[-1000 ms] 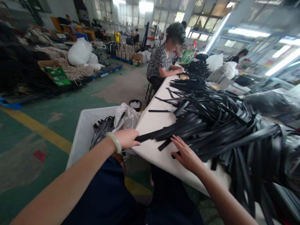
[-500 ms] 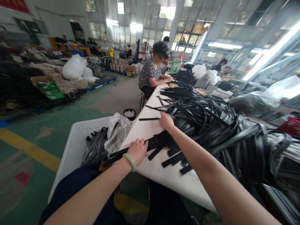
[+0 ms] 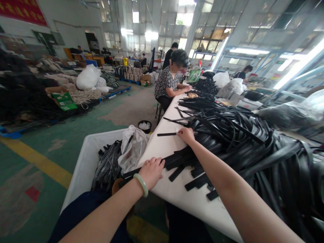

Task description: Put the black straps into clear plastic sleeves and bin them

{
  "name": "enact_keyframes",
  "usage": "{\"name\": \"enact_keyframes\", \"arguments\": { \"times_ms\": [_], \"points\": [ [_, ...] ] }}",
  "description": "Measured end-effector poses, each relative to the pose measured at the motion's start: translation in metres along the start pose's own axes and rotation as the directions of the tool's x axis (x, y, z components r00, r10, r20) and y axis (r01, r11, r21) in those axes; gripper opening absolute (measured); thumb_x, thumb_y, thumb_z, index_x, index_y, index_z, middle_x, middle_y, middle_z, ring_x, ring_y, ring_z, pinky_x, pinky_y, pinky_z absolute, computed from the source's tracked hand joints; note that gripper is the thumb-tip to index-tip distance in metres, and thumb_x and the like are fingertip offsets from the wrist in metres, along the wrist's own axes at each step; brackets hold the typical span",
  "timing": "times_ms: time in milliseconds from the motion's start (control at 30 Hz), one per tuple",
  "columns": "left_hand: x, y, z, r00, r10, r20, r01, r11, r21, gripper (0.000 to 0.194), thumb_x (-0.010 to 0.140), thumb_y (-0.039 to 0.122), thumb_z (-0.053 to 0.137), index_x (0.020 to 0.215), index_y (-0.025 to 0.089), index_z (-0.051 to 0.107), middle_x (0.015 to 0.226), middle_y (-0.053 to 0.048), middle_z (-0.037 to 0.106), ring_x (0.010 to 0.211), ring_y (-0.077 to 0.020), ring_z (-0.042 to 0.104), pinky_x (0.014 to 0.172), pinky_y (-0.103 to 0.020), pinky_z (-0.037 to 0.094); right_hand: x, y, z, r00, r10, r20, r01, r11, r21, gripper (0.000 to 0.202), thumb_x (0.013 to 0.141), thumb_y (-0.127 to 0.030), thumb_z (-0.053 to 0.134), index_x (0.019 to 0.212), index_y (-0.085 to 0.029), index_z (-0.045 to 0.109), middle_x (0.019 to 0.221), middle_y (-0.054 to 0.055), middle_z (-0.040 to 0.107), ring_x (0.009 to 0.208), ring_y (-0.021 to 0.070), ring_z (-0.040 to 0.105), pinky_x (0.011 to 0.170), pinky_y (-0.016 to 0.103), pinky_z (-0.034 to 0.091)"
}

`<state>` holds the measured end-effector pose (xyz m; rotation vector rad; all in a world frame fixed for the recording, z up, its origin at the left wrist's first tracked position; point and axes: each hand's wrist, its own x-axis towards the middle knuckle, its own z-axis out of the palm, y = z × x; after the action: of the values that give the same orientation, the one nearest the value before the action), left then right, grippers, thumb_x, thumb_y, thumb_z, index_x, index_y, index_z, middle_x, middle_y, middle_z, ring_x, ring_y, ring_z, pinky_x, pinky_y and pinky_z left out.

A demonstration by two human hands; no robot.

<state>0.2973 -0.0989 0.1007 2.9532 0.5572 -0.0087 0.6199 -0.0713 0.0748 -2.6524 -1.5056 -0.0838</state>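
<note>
My left hand (image 3: 151, 172), with a pale green bangle at the wrist, lies with its fingers stretched over black straps (image 3: 174, 161) at the near edge of the white table (image 3: 154, 148). Farther up the table, the fingers of my right hand (image 3: 186, 135) are pinched together at the end of a short black strap (image 3: 166, 134), which points left. Something small and white shows at those fingertips, too small to make out. A large heap of black straps (image 3: 243, 148) lies beside my right forearm, with several cut ends pointing toward me.
Left of the table stands a white bin (image 3: 88, 141) with black straps and a white cloth (image 3: 133, 148) in it. A small black bucket (image 3: 144, 126) is on the floor. A co-worker (image 3: 168, 81) in a patterned top sits at the table's far side, near small gold-coloured pieces (image 3: 192, 95).
The view has shifted slightly, so the scene sits a little lower and to the right. Both hands keep nearly the same places on the table.
</note>
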Motion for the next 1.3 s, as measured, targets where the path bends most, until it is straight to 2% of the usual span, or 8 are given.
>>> {"name": "enact_keyframes", "arguments": {
  "times_ms": [367, 467, 567, 700, 767, 867, 1067, 1300],
  "points": [
    [0.004, -0.015, -0.008, 0.983, -0.124, -0.135, 0.051, 0.892, -0.449, 0.034, 0.082, 0.027, 0.064, 0.113, 0.014, 0.057, 0.123, -0.014, 0.058, 0.120, -0.0279, 0.049, 0.106, -0.041, 0.035, -0.044, -0.027, -0.020, 0.974, -0.171, -0.147, 0.202, 0.952, 0.229, 0.018, 0.092, -0.029, 0.056, 0.098, -0.014, 0.062, 0.098, 0.006, 0.064, 0.091, 0.0188, 0.060, 0.084, 0.039, 0.049],
    [0.011, -0.018, -0.009, 0.947, -0.320, -0.001, 0.157, 0.467, -0.870, 0.036, 0.088, 0.041, 0.055, 0.107, 0.011, 0.059, 0.119, -0.018, 0.060, 0.116, -0.0274, 0.054, 0.104, -0.042, 0.038, -0.090, -0.055, -0.035, 0.937, -0.234, -0.260, 0.315, 0.889, 0.332, 0.010, 0.089, -0.019, 0.052, 0.083, -0.016, 0.060, 0.085, 0.006, 0.063, 0.088, 0.0198, 0.058, 0.083, 0.036, 0.046],
    [0.014, -0.013, -0.012, 0.942, -0.210, 0.261, 0.248, -0.089, -0.965, 0.059, 0.089, 0.063, 0.036, 0.098, 0.010, 0.060, 0.101, -0.018, 0.066, 0.094, -0.0236, 0.064, 0.086, -0.039, 0.050, -0.156, -0.079, -0.046, 0.895, -0.285, -0.342, 0.415, 0.812, 0.410, 0.010, 0.089, -0.019, 0.050, 0.080, -0.019, 0.055, 0.083, 0.005, 0.061, 0.087, 0.0198, 0.055, 0.082, 0.035, 0.046],
    [0.011, 0.003, -0.014, 0.955, -0.143, 0.258, 0.188, -0.379, -0.906, 0.043, 0.080, 0.052, 0.063, 0.089, 0.010, 0.065, 0.079, -0.008, 0.066, 0.068, -0.0131, 0.061, 0.065, -0.024, 0.050, -0.231, -0.094, -0.054, 0.787, -0.353, -0.505, 0.609, 0.577, 0.545, 0.014, 0.089, -0.013, 0.048, 0.079, -0.021, 0.054, 0.080, 0.003, 0.057, 0.088, 0.0200, 0.051, 0.092, 0.040, 0.042],
    [0.008, 0.008, -0.016, 0.957, -0.169, 0.234, 0.162, -0.353, -0.921, 0.031, 0.073, 0.039, 0.074, 0.084, 0.011, 0.067, 0.075, -0.004, 0.064, 0.064, -0.0100, 0.057, 0.060, -0.020, 0.046, -0.251, -0.097, -0.055, 0.786, -0.310, -0.534, 0.612, 0.508, 0.606, 0.015, 0.088, -0.012, 0.049, 0.078, -0.021, 0.054, 0.078, 0.003, 0.057, 0.086, 0.0198, 0.050, 0.094, 0.042, 0.040],
    [0.001, 0.009, -0.021, 0.974, 0.046, 0.224, 0.228, -0.277, -0.933, 0.031, 0.068, 0.033, 0.079, 0.089, 0.012, 0.070, 0.091, -0.007, 0.067, 0.076, -0.0115, 0.059, 0.067, -0.020, 0.046, -0.263, -0.098, -0.052, 0.913, -0.033, -0.407, 0.391, 0.362, 0.846, 0.013, 0.090, -0.019, 0.052, 0.077, -0.022, 0.053, 0.075, 0.001, 0.055, 0.079, 0.0180, 0.050, 0.084, 0.037, 0.043],
    [-0.007, 0.011, -0.035, 0.967, 0.250, 0.050, 0.088, -0.140, -0.986, 0.041, 0.067, 0.039, 0.080, 0.097, 0.012, 0.072, 0.083, -0.006, 0.065, 0.070, -0.0115, 0.054, 0.065, -0.023, 0.042, -0.269, -0.099, -0.040, 0.968, 0.244, 0.059, 0.017, -0.298, 0.954, 0.022, 0.085, -0.040, 0.063, 0.081, -0.021, 0.055, 0.078, 0.000, 0.056, 0.070, 0.0143, 0.051, 0.067, 0.027, 0.041],
    [-0.010, 0.027, -0.044, 0.993, 0.038, -0.111, -0.108, -0.066, -0.992, 0.033, 0.071, 0.037, 0.076, 0.061, 0.011, 0.059, 0.061, 0.001, 0.050, 0.058, -0.0079, 0.044, 0.057, -0.022, 0.033, -0.304, -0.119, -0.041, 0.998, 0.057, -0.008, 0.016, -0.150, 0.988, 0.013, 0.090, -0.034, 0.058, 0.088, -0.021, 0.055, 0.078, -0.001, 0.052, 0.071, 0.0121, 0.048, 0.069, 0.023, 0.040]
  ]
}}
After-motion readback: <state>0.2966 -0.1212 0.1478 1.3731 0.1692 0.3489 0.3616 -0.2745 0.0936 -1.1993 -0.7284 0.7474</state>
